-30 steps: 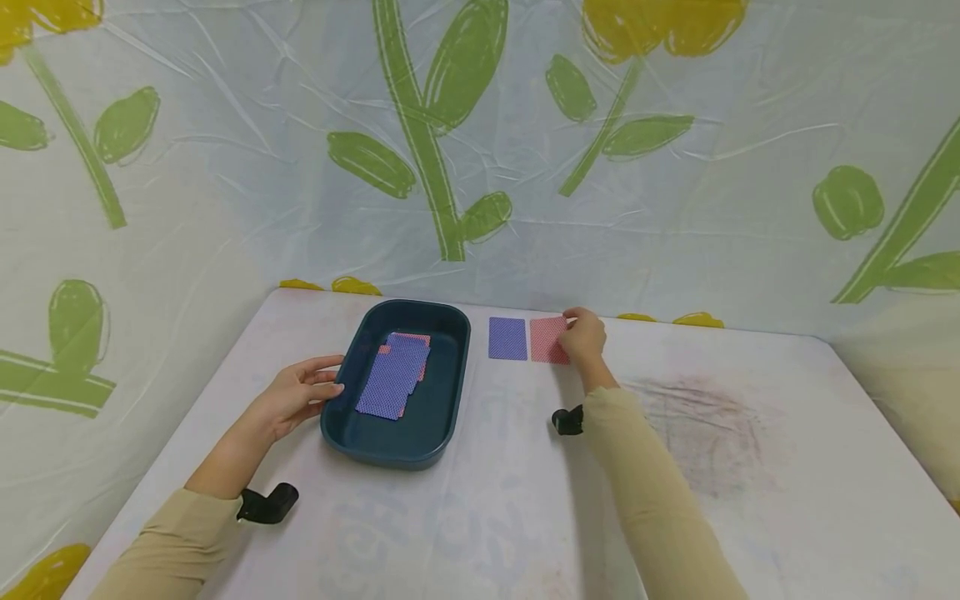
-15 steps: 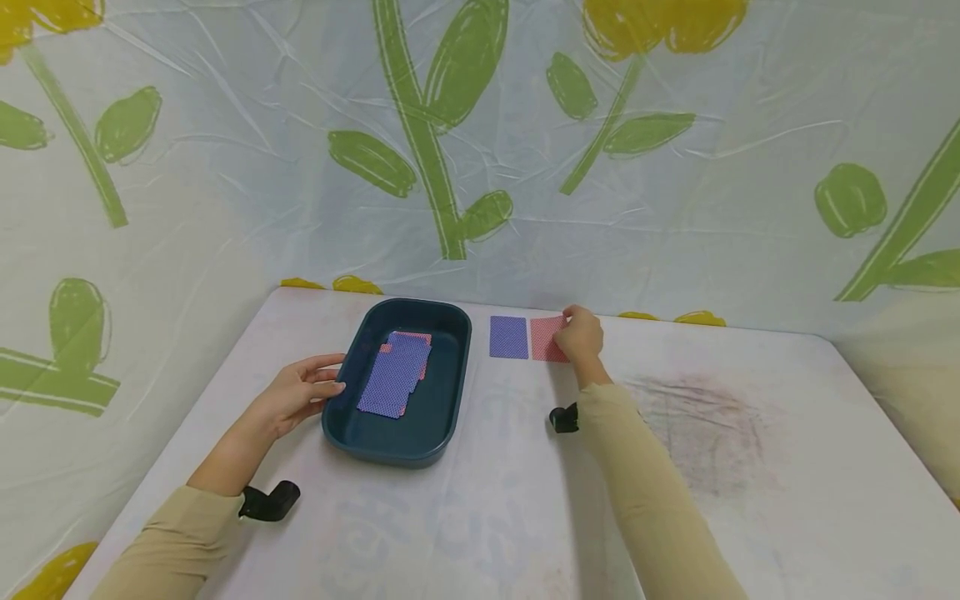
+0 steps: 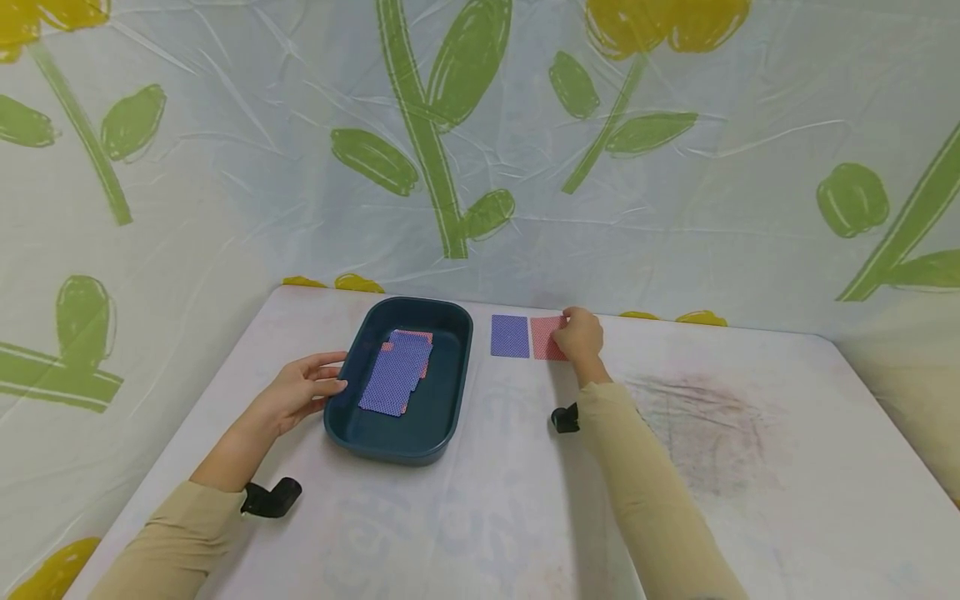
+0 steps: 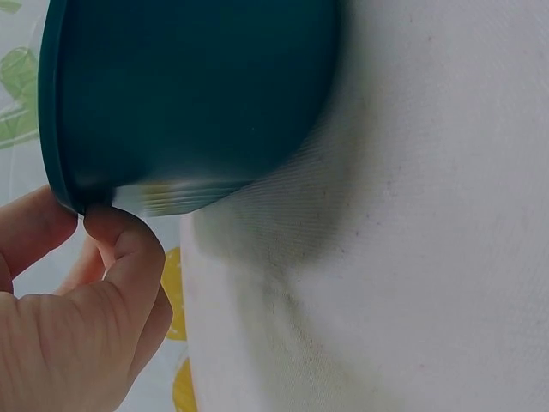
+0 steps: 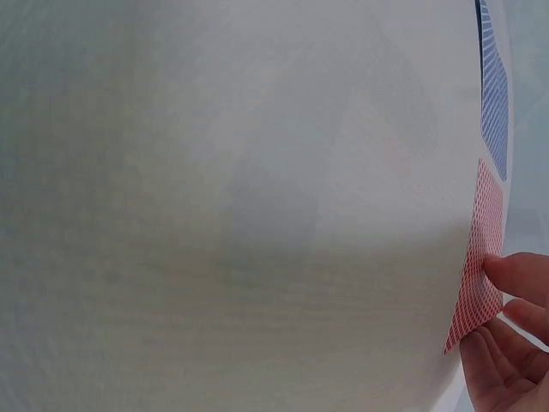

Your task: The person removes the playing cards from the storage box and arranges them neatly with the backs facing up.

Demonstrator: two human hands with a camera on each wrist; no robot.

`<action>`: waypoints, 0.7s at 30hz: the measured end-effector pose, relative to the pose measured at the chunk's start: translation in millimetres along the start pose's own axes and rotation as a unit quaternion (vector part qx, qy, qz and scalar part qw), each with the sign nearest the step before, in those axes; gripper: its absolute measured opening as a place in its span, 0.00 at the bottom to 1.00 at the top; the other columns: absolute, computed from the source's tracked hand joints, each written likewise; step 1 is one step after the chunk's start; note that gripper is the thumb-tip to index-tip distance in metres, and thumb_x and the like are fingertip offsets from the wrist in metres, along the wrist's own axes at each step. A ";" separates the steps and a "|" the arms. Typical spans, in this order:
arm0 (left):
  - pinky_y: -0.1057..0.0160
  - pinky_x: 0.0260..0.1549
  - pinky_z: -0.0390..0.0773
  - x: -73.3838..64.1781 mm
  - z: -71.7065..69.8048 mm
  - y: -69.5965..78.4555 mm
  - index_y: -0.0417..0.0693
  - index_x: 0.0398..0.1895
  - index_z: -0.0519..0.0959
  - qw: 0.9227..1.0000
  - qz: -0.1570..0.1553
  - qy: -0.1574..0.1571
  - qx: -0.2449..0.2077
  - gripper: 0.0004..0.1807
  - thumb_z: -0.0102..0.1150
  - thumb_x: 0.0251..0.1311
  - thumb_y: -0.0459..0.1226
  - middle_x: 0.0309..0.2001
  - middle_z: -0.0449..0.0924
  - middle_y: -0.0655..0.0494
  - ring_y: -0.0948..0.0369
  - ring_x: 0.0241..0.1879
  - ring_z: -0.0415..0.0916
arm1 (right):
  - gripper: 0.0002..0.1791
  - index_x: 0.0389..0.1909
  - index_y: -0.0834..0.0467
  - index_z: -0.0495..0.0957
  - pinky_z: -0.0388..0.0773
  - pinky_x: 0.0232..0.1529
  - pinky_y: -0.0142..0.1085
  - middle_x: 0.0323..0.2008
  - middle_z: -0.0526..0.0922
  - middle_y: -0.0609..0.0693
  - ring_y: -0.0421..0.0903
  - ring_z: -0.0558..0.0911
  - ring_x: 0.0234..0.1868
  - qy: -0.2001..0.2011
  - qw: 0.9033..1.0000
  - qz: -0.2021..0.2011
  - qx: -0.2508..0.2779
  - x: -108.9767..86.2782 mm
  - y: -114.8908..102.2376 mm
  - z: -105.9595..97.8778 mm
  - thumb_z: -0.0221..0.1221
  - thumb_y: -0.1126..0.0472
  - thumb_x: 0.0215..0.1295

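Note:
In the head view, a deep dark teal tray (image 3: 442, 429) stands on the table, left of the middle. Inside it lies an overlapping spread of playing cards (image 3: 393, 375), mostly blue-backed with a few red edges showing. My left hand (image 3: 300, 390) pinches the tray's left rim between thumb and fingers; the left wrist view shows the thumb (image 4: 124, 245) against the rim. Right of the tray, a blue-backed playing card (image 3: 510, 336) lies on the table beside a red-backed playing card (image 3: 546, 337). My right hand (image 3: 583, 337) pinches the red card's right edge, which it partly hides.
The white table (image 3: 480, 517) ends at the back against a hanging sheet (image 3: 300, 192) printed with flowers. A dark smudged patch (image 3: 705, 425) marks the cloth to the right. Each wrist carries a black camera mount (image 3: 273, 498).
My right hand has shifted very slightly left over the red card. My left hand stays on the tray's rim, and the tray and cards lie as before.

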State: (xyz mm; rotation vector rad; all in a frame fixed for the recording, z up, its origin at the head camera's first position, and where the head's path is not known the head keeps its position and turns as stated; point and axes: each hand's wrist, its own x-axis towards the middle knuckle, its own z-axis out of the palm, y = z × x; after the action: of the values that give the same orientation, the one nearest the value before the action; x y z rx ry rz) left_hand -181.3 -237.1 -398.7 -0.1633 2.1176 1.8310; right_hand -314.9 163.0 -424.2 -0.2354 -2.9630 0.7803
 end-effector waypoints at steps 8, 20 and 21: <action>0.66 0.42 0.74 -0.9 3.6 1.7 0.37 0.70 0.54 1.000 0.002 -0.004 -0.007 0.33 0.53 0.63 0.29 0.58 0.60 0.37 0.58 0.46 0.69 | 0.21 0.50 0.71 0.75 0.71 0.49 0.49 0.49 0.78 0.65 0.60 0.76 0.50 -0.003 1.000 -0.008 -0.010 -0.1 1.8 -0.5 0.55 0.65 0.55; 0.67 0.41 0.75 -1.6 1.6 -0.4 0.37 0.70 0.54 1.000 0.006 -0.002 0.002 0.33 0.53 0.63 0.30 0.57 0.61 0.37 0.59 0.45 0.70 | 0.23 0.53 0.68 0.74 0.65 0.56 0.48 0.54 0.74 0.64 0.59 0.71 0.54 -0.062 0.992 0.055 0.094 -6.5 -8.3 -23.8 0.60 0.65 0.56; 0.67 0.41 0.75 -1.6 1.4 -0.2 0.37 0.70 0.54 1.000 0.006 -0.002 0.002 0.33 0.53 0.63 0.29 0.57 0.61 0.37 0.59 0.45 0.70 | 0.23 0.53 0.67 0.74 0.66 0.56 0.47 0.54 0.74 0.64 0.58 0.71 0.53 -0.067 0.990 0.057 0.109 -6.6 -9.9 -26.0 0.60 0.65 0.56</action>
State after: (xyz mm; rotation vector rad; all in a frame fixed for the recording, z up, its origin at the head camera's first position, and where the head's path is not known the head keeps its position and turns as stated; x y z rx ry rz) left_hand -179.5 -235.9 -398.6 -0.1470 2.1239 1.8336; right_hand -307.0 165.9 -396.9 -0.3539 -2.9738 1.1677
